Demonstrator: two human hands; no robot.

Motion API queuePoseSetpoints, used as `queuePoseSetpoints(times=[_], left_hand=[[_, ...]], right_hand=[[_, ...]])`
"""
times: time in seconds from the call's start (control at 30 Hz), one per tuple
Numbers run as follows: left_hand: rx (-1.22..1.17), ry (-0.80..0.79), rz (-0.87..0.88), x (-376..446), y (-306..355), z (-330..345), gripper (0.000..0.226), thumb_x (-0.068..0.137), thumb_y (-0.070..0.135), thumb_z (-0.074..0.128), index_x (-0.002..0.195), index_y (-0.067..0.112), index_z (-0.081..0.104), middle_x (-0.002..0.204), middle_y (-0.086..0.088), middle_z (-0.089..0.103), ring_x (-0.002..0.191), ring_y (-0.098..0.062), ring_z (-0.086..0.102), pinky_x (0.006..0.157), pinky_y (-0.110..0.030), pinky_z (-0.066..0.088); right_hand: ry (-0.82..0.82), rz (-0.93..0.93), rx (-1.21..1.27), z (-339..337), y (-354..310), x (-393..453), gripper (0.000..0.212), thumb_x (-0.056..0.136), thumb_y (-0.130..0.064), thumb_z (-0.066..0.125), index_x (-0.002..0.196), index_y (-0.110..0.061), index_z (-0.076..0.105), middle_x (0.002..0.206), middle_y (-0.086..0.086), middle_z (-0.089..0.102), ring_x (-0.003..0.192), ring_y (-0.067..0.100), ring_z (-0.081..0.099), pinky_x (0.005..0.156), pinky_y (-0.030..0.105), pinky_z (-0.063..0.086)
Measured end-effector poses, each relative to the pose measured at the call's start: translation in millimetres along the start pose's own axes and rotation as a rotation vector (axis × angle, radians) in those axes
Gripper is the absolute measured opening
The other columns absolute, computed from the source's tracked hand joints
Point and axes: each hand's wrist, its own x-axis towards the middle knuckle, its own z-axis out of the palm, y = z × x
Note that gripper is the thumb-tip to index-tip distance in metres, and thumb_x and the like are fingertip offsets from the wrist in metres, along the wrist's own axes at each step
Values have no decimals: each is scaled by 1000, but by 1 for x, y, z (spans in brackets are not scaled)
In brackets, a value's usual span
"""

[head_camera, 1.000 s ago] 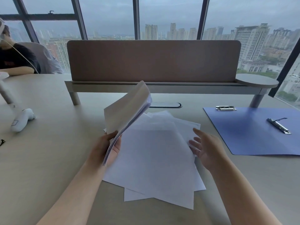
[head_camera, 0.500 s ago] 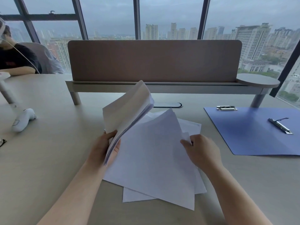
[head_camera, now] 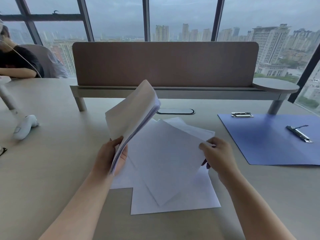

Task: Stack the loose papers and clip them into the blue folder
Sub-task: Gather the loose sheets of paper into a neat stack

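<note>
- Loose papers (head_camera: 173,196) lie fanned at the worktop's (head_camera: 52,170) six o'clock, within easy reach for gathering.
- Left hand (head_camera: 110,156) has its grip round the gathered stack (head_camera: 131,111), tilted up, likely to receive more.
- Right hand (head_camera: 218,155) pinches one sheet's (head_camera: 166,153) edge, lifting it.
- Blue folder (head_camera: 270,141) lies open at three o'clock, its clip (head_camera: 299,134) ready.

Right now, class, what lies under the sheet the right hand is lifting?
More loose white sheets lie fanned on the table under the lifted sheet, which the right hand pinches. How many, and anything beneath them, is covered.
</note>
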Motion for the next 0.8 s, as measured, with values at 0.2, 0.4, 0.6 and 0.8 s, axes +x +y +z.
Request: queuePoseSetpoints(times=[0.2,0.4,0.6,0.8], left_hand=[[317,8,-7,9,-12,-3,14,98,1,47,95,9,58,62,-2,73,47,-9,67,42,-14,49],[550,-12,6,18,-13,-12,31,93,7,56,120,19,62,111,-7,72,87,-23,71,76,-34,52],[501,-49,-28,22,-18,-10,22,94,3,51,102,16,67,84,-1,77,64,-13,73,52,-19,55],[485,-74,-45,27,-20,-15,25,93,4,54,109,16,68,102,-5,76,79,-17,75,61,-24,57]], right_hand=[[-677,37,-364,-24,-6,-8,41,87,-40,70,73,-2,69,62,9,71,54,15,63,58,29,46],[-37,172,198,-15,-1,8,39,90,-38,70,88,1,73,77,17,73,69,26,70,77,47,63],[-107,404,548,-1,-2,10,25,90,-25,72,97,-6,59,114,18,58,106,36,65,83,54,59],[37,242,318,-2,0,9,53,89,-32,72,134,-7,58,109,7,65,92,21,65,91,51,57]])
